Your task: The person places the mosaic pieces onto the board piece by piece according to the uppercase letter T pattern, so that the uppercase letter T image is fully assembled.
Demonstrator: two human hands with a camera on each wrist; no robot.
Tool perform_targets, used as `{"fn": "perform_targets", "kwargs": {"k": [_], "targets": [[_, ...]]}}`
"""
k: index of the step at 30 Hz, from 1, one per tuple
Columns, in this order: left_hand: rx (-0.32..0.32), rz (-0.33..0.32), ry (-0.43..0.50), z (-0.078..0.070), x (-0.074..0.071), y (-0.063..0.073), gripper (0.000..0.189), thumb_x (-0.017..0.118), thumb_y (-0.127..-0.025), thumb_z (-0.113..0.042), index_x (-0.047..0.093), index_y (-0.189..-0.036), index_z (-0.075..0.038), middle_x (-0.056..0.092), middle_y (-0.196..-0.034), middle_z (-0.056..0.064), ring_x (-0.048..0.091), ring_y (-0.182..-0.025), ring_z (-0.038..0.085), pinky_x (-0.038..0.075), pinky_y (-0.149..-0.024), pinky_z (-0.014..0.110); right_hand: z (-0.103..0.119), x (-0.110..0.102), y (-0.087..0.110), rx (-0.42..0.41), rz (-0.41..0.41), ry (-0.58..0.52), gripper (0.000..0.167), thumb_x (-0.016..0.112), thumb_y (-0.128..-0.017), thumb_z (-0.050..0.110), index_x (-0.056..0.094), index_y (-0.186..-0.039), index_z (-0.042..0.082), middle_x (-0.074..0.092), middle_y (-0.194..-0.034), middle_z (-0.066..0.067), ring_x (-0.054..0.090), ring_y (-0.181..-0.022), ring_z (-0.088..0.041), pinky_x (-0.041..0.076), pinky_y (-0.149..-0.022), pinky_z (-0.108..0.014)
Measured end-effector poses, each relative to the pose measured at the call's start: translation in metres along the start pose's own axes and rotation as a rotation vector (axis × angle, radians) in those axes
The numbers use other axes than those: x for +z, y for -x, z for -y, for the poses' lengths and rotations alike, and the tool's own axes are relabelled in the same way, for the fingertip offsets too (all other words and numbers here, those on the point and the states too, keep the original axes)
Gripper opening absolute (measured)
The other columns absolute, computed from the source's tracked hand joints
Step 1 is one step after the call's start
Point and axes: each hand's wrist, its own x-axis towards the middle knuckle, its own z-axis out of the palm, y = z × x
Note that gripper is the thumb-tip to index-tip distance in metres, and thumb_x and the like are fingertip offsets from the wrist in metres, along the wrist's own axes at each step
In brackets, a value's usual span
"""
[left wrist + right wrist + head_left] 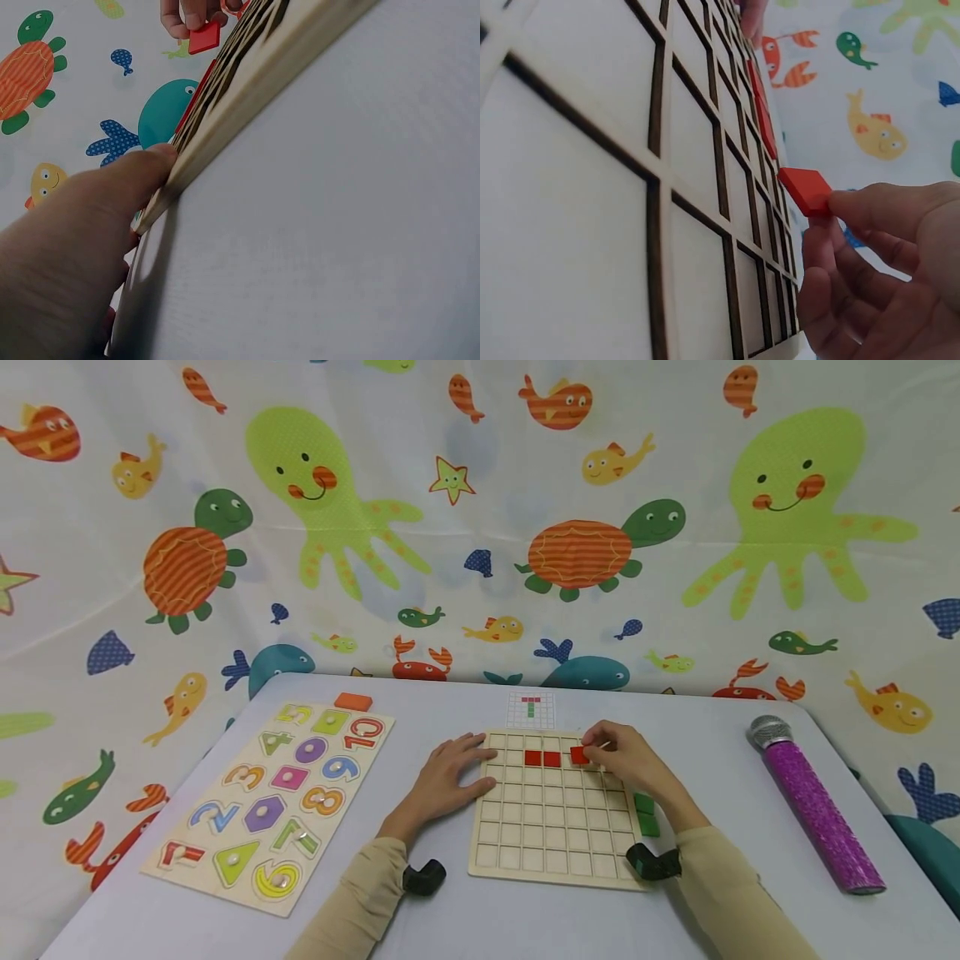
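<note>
A wooden grid board [555, 864] lies on the white table. Two red square tiles [542, 759] sit side by side in its second row from the top. Between thumb and fingertips, my right hand [630, 760] pinches another red tile [805, 190], held tilted just above the board, to the right of those two. At the board's upper left edge rests my left hand [446, 777], fingers relaxed and thumb touching the wooden rim [225, 124]. Green tiles [645, 814] lie beside the board's right edge, partly hidden by the right forearm.
Behind the board lies a grid card [531, 710] with a red and green T-shaped pattern. A number-and-shape puzzle board [273, 810] is at left, with an orange block [352, 702] behind it. A purple glittery microphone [821, 810] lies at right. A sea-animal curtain [480, 543] hangs behind.
</note>
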Motion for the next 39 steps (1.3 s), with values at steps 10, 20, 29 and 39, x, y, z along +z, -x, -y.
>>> {"fn": "perform_targets", "kwargs": {"k": [10,20,29,39], "targets": [[0.007,-0.016,-0.007,0.0009,0.0011,0.0006,0.047,0.064,-0.087,-0.043,0.058,-0.129,-0.022,0.045,-0.146,0.005,0.034,-0.140,0.028,0.024,-0.112,0.055,0.0003,0.0045,-0.0038,-0.021,0.015,0.053,0.013,0.059,-0.092,0.013,0.061,-0.100,0.003,0.063,-0.092,-0.011,0.058,-0.074,-0.017,0.046,-0.063,-0.028],[0.005,-0.009,-0.011,0.0021,0.0018,-0.0002,0.048,0.063,-0.088,-0.043,0.057,-0.130,-0.022,0.044,-0.147,0.006,0.033,-0.141,0.028,0.023,-0.112,0.056,0.0004,0.0068,-0.0064,-0.049,0.020,0.091,0.013,0.059,-0.092,0.014,0.063,-0.097,0.003,0.063,-0.088,-0.008,0.054,-0.073,-0.016,0.045,-0.065,-0.028],[0.001,-0.008,-0.004,0.0007,0.0015,-0.0003,0.047,0.063,-0.087,-0.043,0.058,-0.130,-0.022,0.044,-0.147,0.006,0.034,-0.141,0.028,0.023,-0.112,0.056,0.0025,0.0058,-0.0055,-0.045,0.057,0.128,0.017,0.057,-0.093,0.015,0.065,-0.100,0.003,0.064,-0.087,-0.008,0.056,-0.074,-0.015,0.045,-0.064,-0.028],[-0.003,-0.010,-0.009,-0.0001,0.0007,0.0002,0.047,0.063,-0.087,-0.043,0.058,-0.129,-0.022,0.045,-0.146,0.006,0.035,-0.140,0.027,0.024,-0.112,0.055,-0.0033,0.0048,-0.0033,-0.051,0.025,0.100,0.019,0.055,-0.095,0.018,0.065,-0.103,0.004,0.066,-0.093,-0.009,0.059,-0.077,-0.016,0.048,-0.064,-0.029]]}}
